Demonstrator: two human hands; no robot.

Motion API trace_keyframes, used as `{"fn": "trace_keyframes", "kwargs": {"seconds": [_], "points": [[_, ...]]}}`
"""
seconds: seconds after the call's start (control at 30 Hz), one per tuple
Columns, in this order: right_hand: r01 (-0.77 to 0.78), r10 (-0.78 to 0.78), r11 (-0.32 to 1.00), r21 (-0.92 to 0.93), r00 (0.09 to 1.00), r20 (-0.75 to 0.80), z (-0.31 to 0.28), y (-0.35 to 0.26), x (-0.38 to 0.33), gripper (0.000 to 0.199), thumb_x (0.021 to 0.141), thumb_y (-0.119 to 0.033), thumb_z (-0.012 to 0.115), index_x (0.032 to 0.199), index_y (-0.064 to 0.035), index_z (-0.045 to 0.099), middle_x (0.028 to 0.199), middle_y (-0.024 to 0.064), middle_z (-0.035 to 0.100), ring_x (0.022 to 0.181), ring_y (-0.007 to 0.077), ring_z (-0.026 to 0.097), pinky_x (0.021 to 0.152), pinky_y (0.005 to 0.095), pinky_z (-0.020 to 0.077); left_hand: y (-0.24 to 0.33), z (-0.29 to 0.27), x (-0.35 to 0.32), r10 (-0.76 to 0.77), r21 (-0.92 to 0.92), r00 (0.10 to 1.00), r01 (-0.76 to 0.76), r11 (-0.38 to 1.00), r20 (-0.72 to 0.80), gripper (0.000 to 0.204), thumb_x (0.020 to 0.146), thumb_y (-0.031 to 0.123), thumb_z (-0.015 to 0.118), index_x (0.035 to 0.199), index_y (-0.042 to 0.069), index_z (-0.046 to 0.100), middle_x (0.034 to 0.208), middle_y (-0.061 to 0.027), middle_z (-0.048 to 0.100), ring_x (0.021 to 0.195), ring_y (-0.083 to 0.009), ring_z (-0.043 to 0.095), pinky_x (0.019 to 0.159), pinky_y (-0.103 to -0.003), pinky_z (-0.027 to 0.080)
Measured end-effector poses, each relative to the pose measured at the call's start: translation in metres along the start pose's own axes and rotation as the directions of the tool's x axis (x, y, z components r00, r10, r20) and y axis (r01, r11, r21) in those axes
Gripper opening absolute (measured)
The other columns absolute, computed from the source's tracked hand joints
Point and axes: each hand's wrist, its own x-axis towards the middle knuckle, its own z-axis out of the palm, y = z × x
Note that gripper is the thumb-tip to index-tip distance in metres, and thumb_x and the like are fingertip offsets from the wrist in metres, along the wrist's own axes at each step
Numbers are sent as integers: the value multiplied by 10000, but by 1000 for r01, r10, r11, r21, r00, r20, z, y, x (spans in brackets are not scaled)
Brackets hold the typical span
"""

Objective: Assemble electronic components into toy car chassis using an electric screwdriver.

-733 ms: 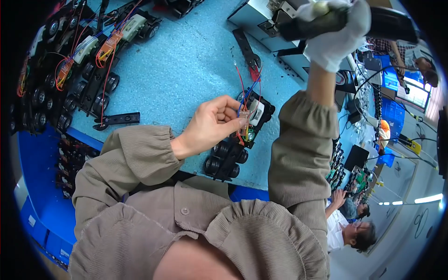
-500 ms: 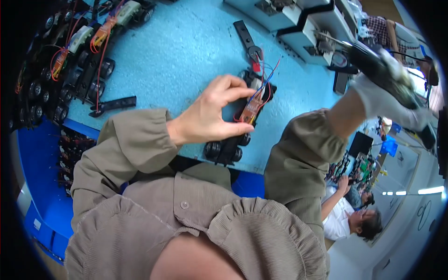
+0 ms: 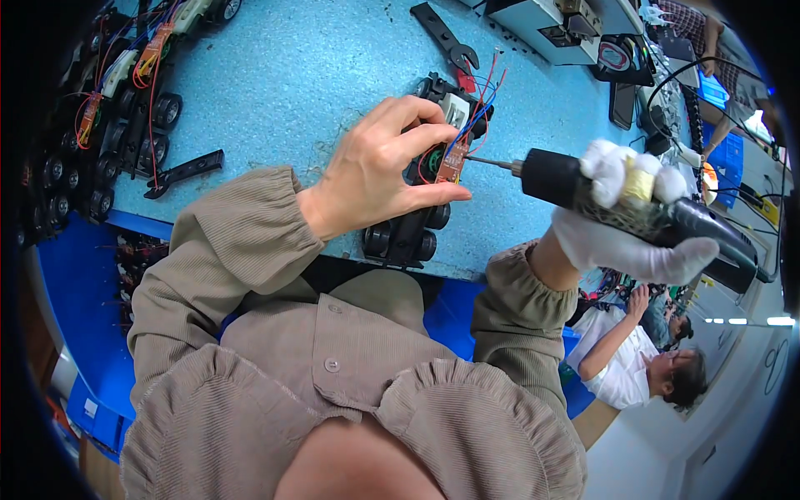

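My bare left hand (image 3: 385, 162) holds a black toy car chassis (image 3: 414, 233) on the blue table (image 3: 292, 75). Its thumb and fingers pinch a small orange circuit board (image 3: 453, 162) with red and blue wires. My right hand (image 3: 627, 227), in a white glove, grips a black electric screwdriver (image 3: 621, 200). The screwdriver's thin bit (image 3: 492, 163) points left and touches the chassis beside the board.
Several more black chassis with wired boards (image 3: 125, 92) line the table's left side. A loose black plastic part (image 3: 185, 172) lies near them. Black pliers with red handles (image 3: 450, 52) lie behind the chassis. A grey box (image 3: 550, 29) stands at the back. Another person (image 3: 633, 358) sits lower right.
My right hand has come down from high at the back, bringing the screwdriver to the chassis. My left hand stays on the chassis and board.
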Motion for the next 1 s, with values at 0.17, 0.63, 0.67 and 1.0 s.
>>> {"fn": "trace_keyframes", "kwargs": {"seconds": [0.17, 0.63, 0.67, 1.0], "points": [[16, -16, 1000, -5, 1000, -20, -2, 21, -6, 603, 842, -619, 419, 863, -34, 563, 630, 112, 563, 510, 264, 557, 515, 403, 454, -2, 0, -3, -14, -8, 1000, 14, 1000, -28, 546, 588, 251, 841, 1002, -4, 592, 1016, -125, 542, 859, -241, 558, 731, -321, 496], [-160, 187, 973, -169, 969, 162, 23, 16, -1, 376, 817, -405, 589, 846, -38, 511, 704, 136, 572, 608, 266, 574, 554, 399, 476, -5, 3, -3, 19, -25, 999, -20, 999, -48, 506, 614, 289, 815, 960, -2, 588, 979, -111, 538, 848, -257, 535, 727, -338, 471], [-157, 186, 973, -171, 968, 169, 23, 17, 0, 397, 815, -429, 575, 846, -39, 508, 694, 130, 565, 594, 261, 567, 548, 398, 473, -6, 3, -3, 30, -22, 998, -32, 999, -60, 495, 623, 311, 804, 949, 8, 586, 963, -106, 536, 844, -267, 523, 720, -347, 460], [-27, 78, 984, -174, 954, 290, 22, 36, 43, 627, 794, -673, 432, 839, -50, 473, 591, 65, 488, 448, 213, 496, 494, 394, 441, -5, -5, -1, 10, 15, 1000, -10, 1000, -27, 504, 609, 301, 803, 955, 7, 585, 962, -104, 536, 822, -266, 513, 712, -356, 461]]}}
